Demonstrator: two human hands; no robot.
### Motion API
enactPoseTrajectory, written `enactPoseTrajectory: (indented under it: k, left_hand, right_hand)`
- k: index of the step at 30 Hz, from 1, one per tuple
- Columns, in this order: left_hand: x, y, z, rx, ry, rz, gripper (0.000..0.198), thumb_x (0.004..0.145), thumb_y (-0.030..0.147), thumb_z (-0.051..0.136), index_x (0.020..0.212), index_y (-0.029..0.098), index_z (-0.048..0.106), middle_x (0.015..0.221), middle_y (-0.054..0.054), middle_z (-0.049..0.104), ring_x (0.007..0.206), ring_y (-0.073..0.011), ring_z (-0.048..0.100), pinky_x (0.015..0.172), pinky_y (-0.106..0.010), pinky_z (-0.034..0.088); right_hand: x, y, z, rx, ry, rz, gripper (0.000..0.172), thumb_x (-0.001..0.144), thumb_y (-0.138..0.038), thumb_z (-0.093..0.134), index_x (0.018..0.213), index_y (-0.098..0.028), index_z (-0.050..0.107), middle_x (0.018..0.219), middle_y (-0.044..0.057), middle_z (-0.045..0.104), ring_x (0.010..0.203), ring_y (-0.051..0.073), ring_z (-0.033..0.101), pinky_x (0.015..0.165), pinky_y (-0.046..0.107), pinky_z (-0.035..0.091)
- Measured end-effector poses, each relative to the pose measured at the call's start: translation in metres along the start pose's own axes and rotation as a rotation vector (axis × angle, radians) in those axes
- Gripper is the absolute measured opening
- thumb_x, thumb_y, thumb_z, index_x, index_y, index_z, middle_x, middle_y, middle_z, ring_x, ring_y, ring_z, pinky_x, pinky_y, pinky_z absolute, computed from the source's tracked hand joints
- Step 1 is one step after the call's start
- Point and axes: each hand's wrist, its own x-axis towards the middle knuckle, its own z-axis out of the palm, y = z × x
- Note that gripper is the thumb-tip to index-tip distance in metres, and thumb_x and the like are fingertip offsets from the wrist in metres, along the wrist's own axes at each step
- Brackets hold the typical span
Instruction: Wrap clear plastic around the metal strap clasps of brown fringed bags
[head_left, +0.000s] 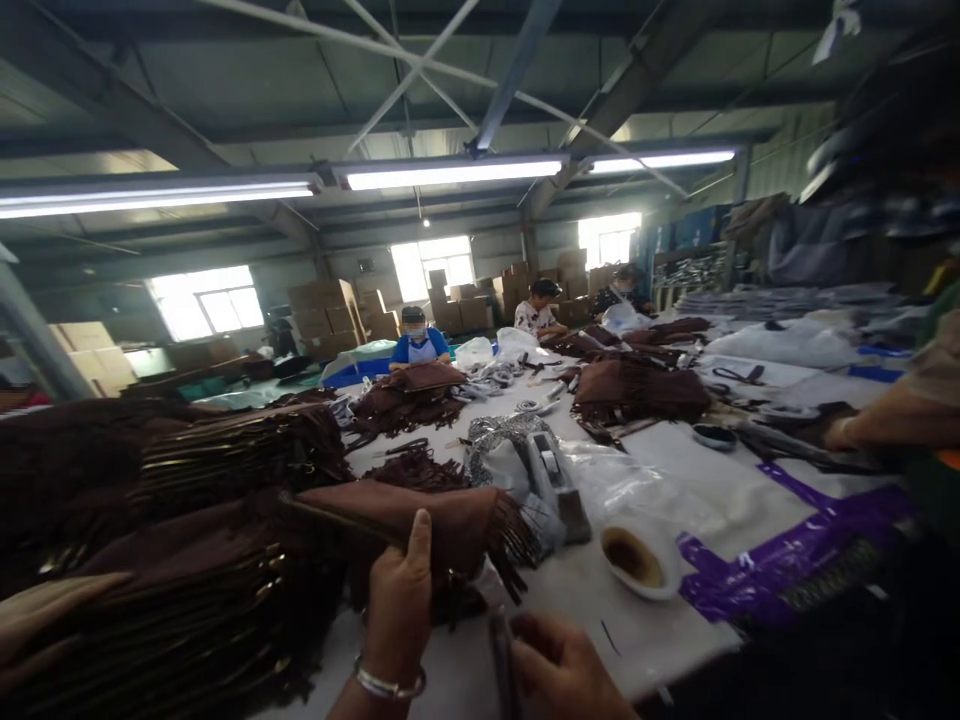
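My left hand (399, 600), with a silver bracelet at the wrist, is closed on a brown fringed pouch (442, 515), thumb lying on top. The pouch has a zipper-like edge towards the left and fringe hanging at its right end. Low in the view, my right hand (559, 660) has its fingers curled beside a dark narrow strip (502, 655), which it seems to pinch; what kind of thing this is stays blurred. Just beyond my hands stands a tape dispenser (546, 465). A white bowl with brown contents (637, 565) sits to the right of it.
Tall stacks of brown fringed pieces (187, 610) fill the left side, where another person's hand (52, 620) rests. Purple plastic packaging (795, 550) lies at the right. A co-worker's arm (892, 410) reaches in there. Several people sit across the white table (675, 455).
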Motion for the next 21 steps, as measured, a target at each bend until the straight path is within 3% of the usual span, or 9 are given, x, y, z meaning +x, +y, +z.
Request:
enactPoseTrajectory:
  k: [3, 6, 8, 12, 18, 21]
  left_hand:
    - [0.003, -0.026, -0.008, -0.055, 0.074, -0.12, 0.045, 0.078, 0.056, 0.063, 0.091, 0.013, 0.066, 0.091, -0.012, 0.073, 0.082, -0.025, 0.069, 0.064, -0.032, 0.055]
    - [0.008, -0.063, -0.016, -0.188, -0.012, -0.381, 0.037, 0.08, 0.048, 0.065, 0.096, 0.015, 0.063, 0.091, -0.012, 0.073, 0.08, -0.0227, 0.07, 0.071, -0.035, 0.056]
    - [0.006, -0.081, -0.019, -0.275, -0.103, -0.535, 0.035, 0.079, 0.04, 0.069, 0.103, 0.016, 0.061, 0.098, -0.011, 0.073, 0.085, -0.0218, 0.07, 0.077, -0.035, 0.055]
    - [-0.001, -0.096, -0.022, -0.298, -0.178, -0.658, 0.028, 0.079, 0.031, 0.069, 0.1, 0.015, 0.061, 0.11, -0.014, 0.07, 0.088, -0.0215, 0.07, 0.078, -0.034, 0.054]
    - [0.0, -0.099, -0.019, -0.315, -0.261, -0.726, 0.03, 0.071, 0.028, 0.078, 0.095, 0.015, 0.067, 0.109, -0.013, 0.072, 0.094, -0.0243, 0.07, 0.068, -0.029, 0.055]
    - [0.004, -0.104, -0.021, -0.286, -0.307, -0.7, 0.033, 0.06, 0.024, 0.084, 0.088, 0.014, 0.07, 0.098, -0.013, 0.075, 0.094, -0.0293, 0.07, 0.069, -0.031, 0.056]
  right_hand:
    - [0.006, 0.003, -0.002, -0.163, 0.223, -0.022, 0.041, 0.079, -0.044, 0.059, 0.104, -0.013, 0.068, 0.077, 0.008, 0.068, 0.074, 0.022, 0.063, 0.07, 0.031, 0.048]
    - [0.004, 0.005, -0.001, -0.289, 0.331, -0.125, 0.033, 0.083, -0.034, 0.053, 0.106, -0.015, 0.066, 0.096, 0.011, 0.069, 0.085, 0.022, 0.063, 0.074, 0.03, 0.049]
    - [-0.001, 0.004, 0.002, -0.365, 0.291, -0.204, 0.027, 0.086, -0.031, 0.049, 0.101, -0.016, 0.066, 0.097, 0.011, 0.068, 0.084, 0.021, 0.063, 0.07, 0.028, 0.048]
    - [-0.002, 0.001, 0.014, -0.532, 0.137, -0.293, 0.024, 0.087, -0.024, 0.045, 0.095, -0.017, 0.067, 0.091, 0.01, 0.069, 0.083, 0.021, 0.063, 0.078, 0.029, 0.047]
    - [0.023, -0.004, 0.032, -0.741, 0.052, -0.078, 0.037, 0.075, -0.032, 0.061, 0.109, -0.017, 0.066, 0.102, 0.014, 0.072, 0.094, 0.03, 0.066, 0.081, 0.035, 0.046]
    - [0.035, -0.003, 0.038, -0.698, 0.028, 0.017, 0.031, 0.068, -0.021, 0.06, 0.097, -0.02, 0.071, 0.094, 0.01, 0.074, 0.087, 0.028, 0.068, 0.073, 0.031, 0.046]
